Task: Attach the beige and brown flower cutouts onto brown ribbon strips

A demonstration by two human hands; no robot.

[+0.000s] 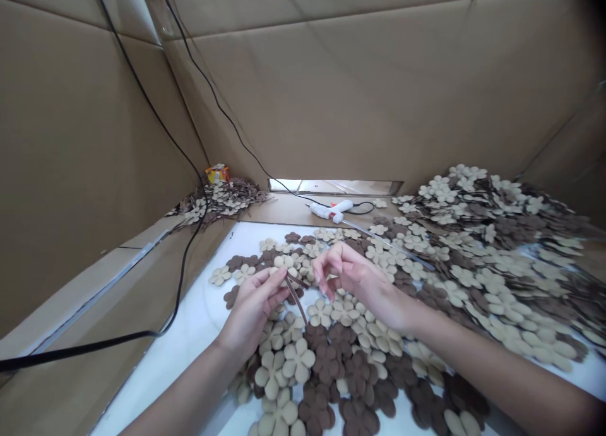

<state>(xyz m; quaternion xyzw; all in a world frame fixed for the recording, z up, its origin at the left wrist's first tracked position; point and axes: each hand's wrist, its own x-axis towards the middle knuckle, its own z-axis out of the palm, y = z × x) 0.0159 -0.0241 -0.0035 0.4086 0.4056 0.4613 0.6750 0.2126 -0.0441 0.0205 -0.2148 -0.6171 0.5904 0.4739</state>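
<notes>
Between thumb and fingers, my left hand pinches a beige felt flower with a narrow brown ribbon whose two ends hang from it. Just to the right, my right hand hovers over loose flowers, fingers loosely bent and apart, with nothing visible in them. Beige flowers and dark brown flowers lie scattered below and around both hands on a white board.
Behind the hands lies a white glue gun with a clear glue stick. A big flower heap rises at right. Flowers with ribbons pile up at back left beside an orange box. A black cable hangs at left; cardboard walls enclose everything.
</notes>
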